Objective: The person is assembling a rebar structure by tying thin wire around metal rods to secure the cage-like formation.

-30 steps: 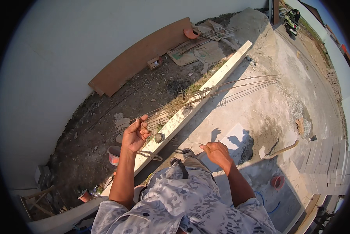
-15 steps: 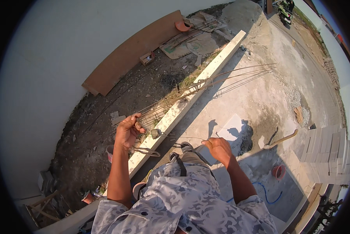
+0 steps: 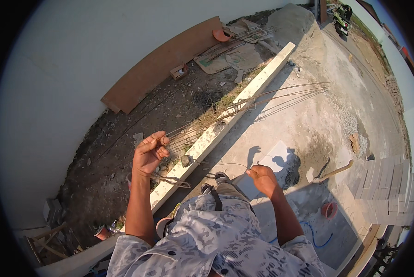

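My right hand (image 3: 264,179) pinches the end of a thin wire (image 3: 230,164), which runs left toward the long pale concrete beam (image 3: 207,141). My left hand (image 3: 150,153) is raised beyond the beam with its fingers loosely curled and apart; I see nothing in it. Beneath that hand, a looped bundle of wire (image 3: 172,180) lies across the beam. A small grey lump (image 3: 186,160) sits on top, near the wire's far end. Farther along, thin steel rods with bent stirrups (image 3: 237,107) rest across the beam.
A brown board (image 3: 163,64) leans on the white wall. Dirt and cardboard (image 3: 230,60) lie beside it. To the right are a wooden-handled tool (image 3: 334,172), a reddish bucket (image 3: 329,210), stacked grey blocks (image 3: 384,187) and a blue hose (image 3: 315,237). My shoes stand beside the beam.
My left hand has risen slightly and its fingers have spread. My right hand has shifted a little right and down, with the wire still pinched. The view has tilted slightly.
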The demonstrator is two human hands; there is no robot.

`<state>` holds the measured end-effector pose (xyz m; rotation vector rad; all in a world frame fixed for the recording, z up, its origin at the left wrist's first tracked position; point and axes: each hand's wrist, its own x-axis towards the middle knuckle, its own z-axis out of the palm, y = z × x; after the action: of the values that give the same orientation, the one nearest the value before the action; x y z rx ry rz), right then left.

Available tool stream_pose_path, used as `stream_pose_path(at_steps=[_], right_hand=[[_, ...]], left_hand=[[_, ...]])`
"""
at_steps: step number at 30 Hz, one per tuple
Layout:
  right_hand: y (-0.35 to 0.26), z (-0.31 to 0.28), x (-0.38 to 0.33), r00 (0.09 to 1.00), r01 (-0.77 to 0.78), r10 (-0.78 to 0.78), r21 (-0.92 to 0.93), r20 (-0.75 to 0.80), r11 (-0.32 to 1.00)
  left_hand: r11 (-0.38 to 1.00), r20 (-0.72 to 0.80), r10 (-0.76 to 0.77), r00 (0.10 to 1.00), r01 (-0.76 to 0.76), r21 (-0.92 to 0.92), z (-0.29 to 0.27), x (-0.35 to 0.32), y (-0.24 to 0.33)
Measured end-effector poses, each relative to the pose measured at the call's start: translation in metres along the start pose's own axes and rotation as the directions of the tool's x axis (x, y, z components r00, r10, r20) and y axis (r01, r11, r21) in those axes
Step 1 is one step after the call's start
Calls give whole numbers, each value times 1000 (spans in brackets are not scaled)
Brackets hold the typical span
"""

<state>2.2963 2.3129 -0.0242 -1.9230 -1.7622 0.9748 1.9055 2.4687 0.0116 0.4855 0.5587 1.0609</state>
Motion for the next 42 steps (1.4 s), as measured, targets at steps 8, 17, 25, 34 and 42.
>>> stream_pose_path(at_steps=[8, 17, 25, 34, 42], right_hand=[[-20, -2, -12, 805, -193, -228, 606, 547, 772], [32, -15, 2, 991, -112, 137, 619, 7, 777], [36, 4, -3, 973, 81, -111, 149, 202, 985], [2, -30, -16, 883, -240, -154, 708, 444, 664], [37, 13, 27, 919, -259, 141, 292, 369, 921]], left_hand=[[930, -417, 327, 848, -211, 299, -35, 8, -17], [797, -299, 35, 954, 154, 584, -26, -1, 5], [977, -116, 85, 990, -106, -187, -33, 14, -8], [917, -420, 310, 853, -151, 370, -34, 6, 20], [954, -338, 283, 898, -226, 196, -18, -18, 33]])
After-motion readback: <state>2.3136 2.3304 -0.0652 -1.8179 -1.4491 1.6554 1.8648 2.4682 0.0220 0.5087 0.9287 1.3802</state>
